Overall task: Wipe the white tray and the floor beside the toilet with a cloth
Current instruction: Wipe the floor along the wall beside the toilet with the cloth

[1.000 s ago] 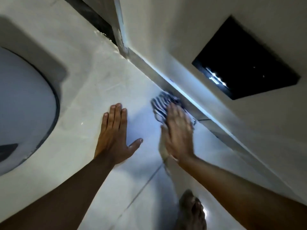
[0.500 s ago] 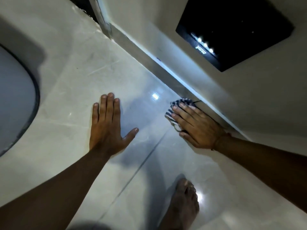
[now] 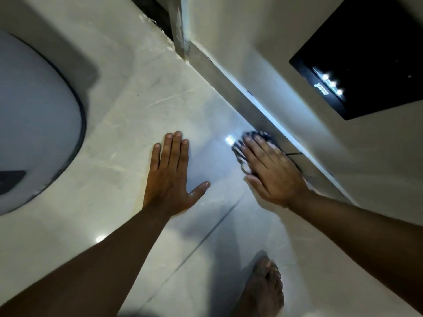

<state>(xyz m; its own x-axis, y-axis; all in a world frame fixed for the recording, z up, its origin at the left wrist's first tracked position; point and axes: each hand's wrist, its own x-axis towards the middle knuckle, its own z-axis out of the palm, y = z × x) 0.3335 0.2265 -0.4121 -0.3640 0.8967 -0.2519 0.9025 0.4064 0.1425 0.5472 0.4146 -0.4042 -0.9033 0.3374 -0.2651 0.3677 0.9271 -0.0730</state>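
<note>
My right hand (image 3: 272,170) lies flat on a dark and white striped cloth (image 3: 248,139), pressing it onto the glossy pale floor tile (image 3: 142,115) right beside the wall's grey skirting (image 3: 258,110). Only the cloth's far edge shows past my fingertips. My left hand (image 3: 171,177) rests palm down on the floor, fingers together and thumb spread, a hand's width to the left of the cloth. The white toilet (image 3: 32,120) curves along the left edge. No white tray is in view.
A black panel (image 3: 361,56) with reflected lights sits on the wall at upper right. My bare foot (image 3: 263,291) stands on the tile at the bottom. A dark grout line (image 3: 206,239) runs diagonally between my arms. A dark gap (image 3: 153,12) opens at the far corner.
My right hand has slid the cloth along the skirting and turned so the fingers point further away from me. The left hand stays planted on the floor.
</note>
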